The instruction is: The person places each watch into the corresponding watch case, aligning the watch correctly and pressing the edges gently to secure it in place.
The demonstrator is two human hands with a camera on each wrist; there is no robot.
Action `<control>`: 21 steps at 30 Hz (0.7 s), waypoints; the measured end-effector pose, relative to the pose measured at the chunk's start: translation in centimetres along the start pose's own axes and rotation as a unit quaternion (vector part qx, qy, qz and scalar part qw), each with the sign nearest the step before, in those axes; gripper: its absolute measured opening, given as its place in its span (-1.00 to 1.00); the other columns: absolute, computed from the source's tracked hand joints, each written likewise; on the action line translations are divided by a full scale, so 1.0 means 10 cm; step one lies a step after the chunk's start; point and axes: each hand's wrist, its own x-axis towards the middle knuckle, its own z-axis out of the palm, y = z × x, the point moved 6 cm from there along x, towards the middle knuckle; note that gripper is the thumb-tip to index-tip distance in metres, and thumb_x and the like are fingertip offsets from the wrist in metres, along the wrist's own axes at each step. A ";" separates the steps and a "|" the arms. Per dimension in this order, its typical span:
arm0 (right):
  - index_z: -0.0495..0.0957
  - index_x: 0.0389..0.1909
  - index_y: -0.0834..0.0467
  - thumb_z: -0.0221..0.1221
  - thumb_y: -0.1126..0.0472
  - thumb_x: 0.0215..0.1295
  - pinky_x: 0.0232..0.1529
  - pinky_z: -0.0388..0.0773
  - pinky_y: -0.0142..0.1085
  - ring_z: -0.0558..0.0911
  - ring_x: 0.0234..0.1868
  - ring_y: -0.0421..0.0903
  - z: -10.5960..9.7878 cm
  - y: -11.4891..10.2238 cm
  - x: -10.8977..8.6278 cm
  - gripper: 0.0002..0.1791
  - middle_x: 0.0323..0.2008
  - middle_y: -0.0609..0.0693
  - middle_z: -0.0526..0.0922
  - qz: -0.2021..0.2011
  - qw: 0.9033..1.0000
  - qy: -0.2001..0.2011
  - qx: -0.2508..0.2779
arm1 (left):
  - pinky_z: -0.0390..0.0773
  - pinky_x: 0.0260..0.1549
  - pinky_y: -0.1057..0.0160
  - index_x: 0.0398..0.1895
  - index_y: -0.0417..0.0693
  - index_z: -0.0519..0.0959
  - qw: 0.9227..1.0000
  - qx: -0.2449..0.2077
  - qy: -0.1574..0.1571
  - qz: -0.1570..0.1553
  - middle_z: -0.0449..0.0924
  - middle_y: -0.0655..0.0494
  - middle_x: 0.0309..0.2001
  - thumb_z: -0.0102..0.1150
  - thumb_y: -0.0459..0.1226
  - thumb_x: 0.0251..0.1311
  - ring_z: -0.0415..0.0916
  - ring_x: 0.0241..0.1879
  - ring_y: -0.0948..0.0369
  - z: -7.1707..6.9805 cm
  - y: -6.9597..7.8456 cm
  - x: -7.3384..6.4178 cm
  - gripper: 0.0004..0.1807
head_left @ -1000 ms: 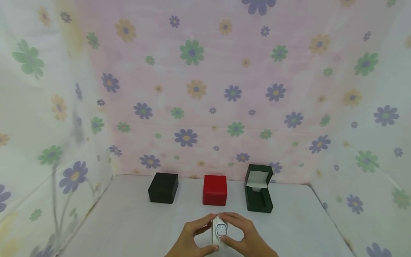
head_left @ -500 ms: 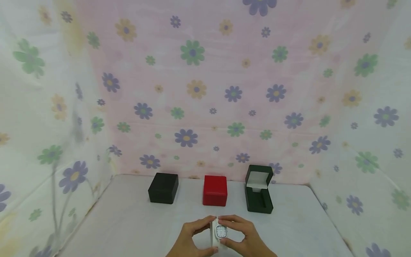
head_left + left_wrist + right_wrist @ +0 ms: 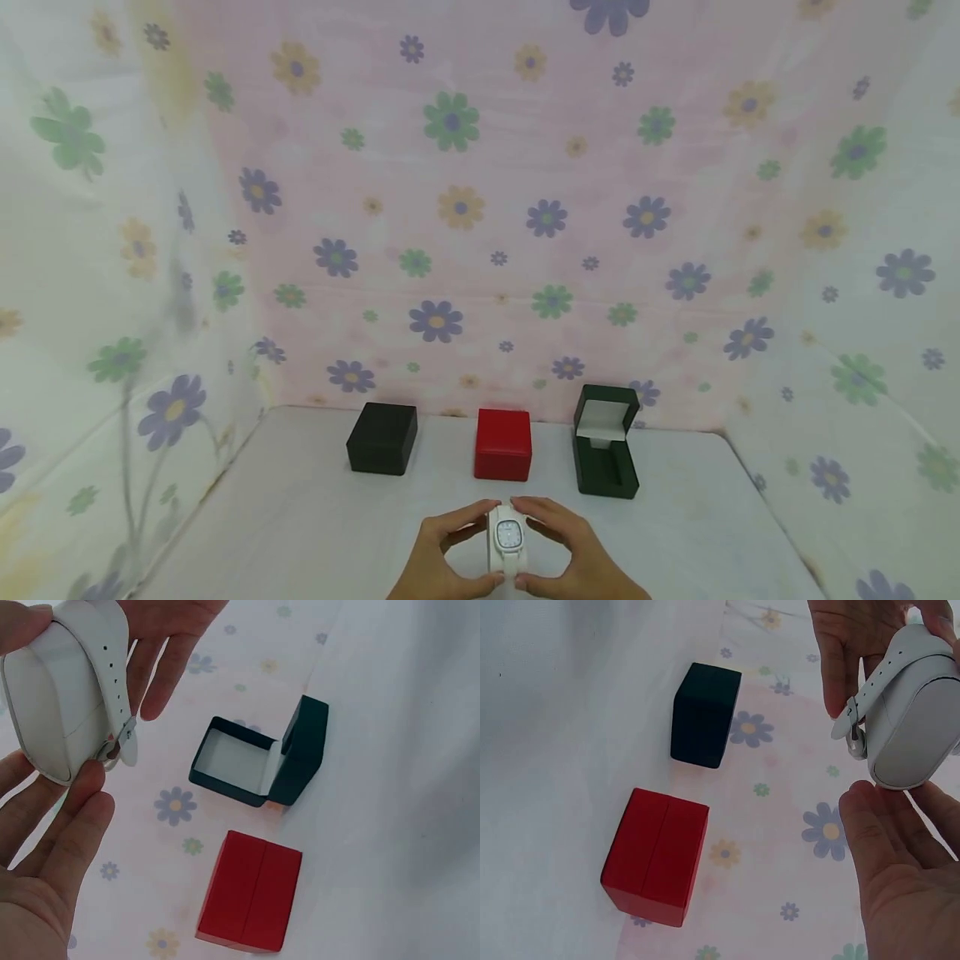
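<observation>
In the head view a white wristwatch (image 3: 509,535) with a pale squarish dial is strapped round a white watch cushion (image 3: 492,550), low in the centre. My left hand (image 3: 442,554) holds the cushion's left side, thumb at the near end and fingertips at the far end. Opposite it, my right hand (image 3: 581,550) grips the right side the same way. The left wrist view shows the white strap (image 3: 112,667) with its row of holes and its metal buckle (image 3: 124,739). Seen in the right wrist view, the cushion's flat oval end (image 3: 922,739) faces the camera.
Along the back of the white-covered table (image 3: 300,500) stand a closed black box (image 3: 382,437), a closed red box (image 3: 502,444) and a dark green box (image 3: 606,467) with its lid raised and a white lid lining. A flowered cloth (image 3: 480,167) hangs behind and at both sides.
The watch and cushion have shifted slightly left, and the dial has turned to sit more centrally between the hands. My right thumb has moved from beside the dial to the near end.
</observation>
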 end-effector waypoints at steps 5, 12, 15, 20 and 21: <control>0.36 0.44 -0.08 0.46 0.18 0.17 0.20 0.59 -0.03 0.58 0.28 -0.10 -0.02 0.03 -0.02 -0.19 0.32 -0.04 0.53 -0.016 1.000 -0.004 0.002 | 0.61 0.12 0.00 0.37 0.03 0.50 1.000 -0.016 0.003 -0.005 0.59 -0.05 0.28 0.53 -0.30 0.06 0.59 0.24 0.11 0.01 0.01 0.00 -0.26; 0.41 0.41 -0.11 0.49 0.12 0.12 0.21 0.61 -0.05 0.61 0.23 -0.13 -0.07 0.08 -0.04 -0.20 0.26 -0.13 0.58 -0.009 1.000 -0.003 -0.006 | 0.61 0.16 0.04 0.37 0.12 0.50 1.000 0.024 0.000 -0.001 0.63 0.12 0.24 0.55 -0.21 0.07 0.66 0.12 0.16 0.04 0.01 -0.01 -0.26; 0.41 0.42 -0.09 0.49 0.12 0.12 0.17 0.61 0.11 0.61 0.23 -0.10 -0.08 0.11 -0.06 -0.19 0.27 -0.10 0.58 -0.012 1.000 -0.006 -0.004 | 0.64 0.11 -0.13 0.36 0.14 0.50 0.998 0.063 0.000 0.007 0.66 0.17 0.18 0.58 -0.13 0.04 0.65 0.04 0.21 0.05 0.01 -0.03 -0.25; 0.43 0.41 -0.11 0.49 0.12 0.12 0.11 0.49 0.42 0.63 0.19 -0.08 -0.09 0.16 -0.08 -0.21 0.26 -0.10 0.58 0.006 1.000 -0.010 0.022 | 0.62 0.03 -0.29 0.31 0.19 0.53 0.996 0.087 -0.003 -0.005 0.67 0.25 0.10 0.59 -0.06 0.01 0.61 -0.01 0.25 0.07 0.00 -0.03 -0.27; 0.44 0.40 -0.12 0.49 0.11 0.12 0.11 0.47 0.45 0.63 0.18 -0.09 -0.09 0.17 -0.09 -0.21 0.25 -0.11 0.58 0.014 0.999 -0.010 0.027 | 0.63 0.04 -0.24 0.30 0.19 0.53 0.996 0.091 -0.003 -0.006 0.66 0.25 0.10 0.59 -0.06 0.00 0.60 -0.01 0.25 0.07 0.00 -0.03 -0.27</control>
